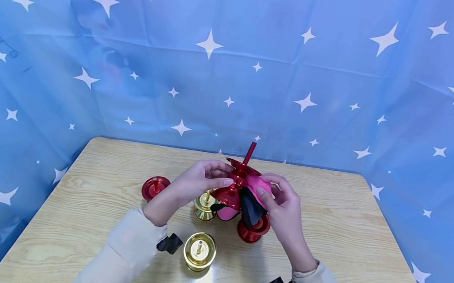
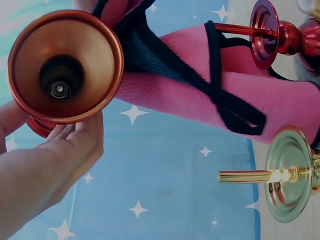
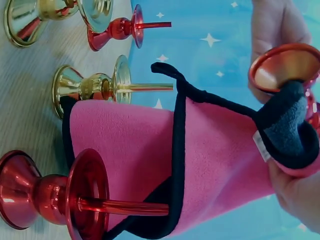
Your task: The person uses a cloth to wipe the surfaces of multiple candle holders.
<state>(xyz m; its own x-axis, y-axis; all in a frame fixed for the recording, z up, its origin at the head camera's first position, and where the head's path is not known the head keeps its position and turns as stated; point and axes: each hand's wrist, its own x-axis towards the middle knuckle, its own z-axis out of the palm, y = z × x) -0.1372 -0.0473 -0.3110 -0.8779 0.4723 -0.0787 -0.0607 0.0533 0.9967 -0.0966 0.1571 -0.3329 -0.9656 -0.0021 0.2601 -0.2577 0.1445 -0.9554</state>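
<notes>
My left hand [image 1: 195,179] grips a red metallic candle holder [image 1: 233,193] by its waist, raised above the table and slightly tilted, its spike pointing up. The holder's hollow underside [image 2: 90,45] faces the left wrist camera. In my right hand [image 1: 288,210] is a pink cloth with black edging [image 1: 254,182], pressed against the side of that holder. The cloth [image 3: 215,150] hangs down in folds, with a black loop showing in the left wrist view. Part of the right hand's fingers is hidden behind the cloth.
On the wooden table [image 1: 344,246] stand a red candle holder [image 1: 155,187] at left, two gold ones [image 1: 204,212] in the middle and front, and another red one [image 1: 249,232] beneath the cloth. A blue star-patterned curtain [image 1: 172,25] hangs behind the table.
</notes>
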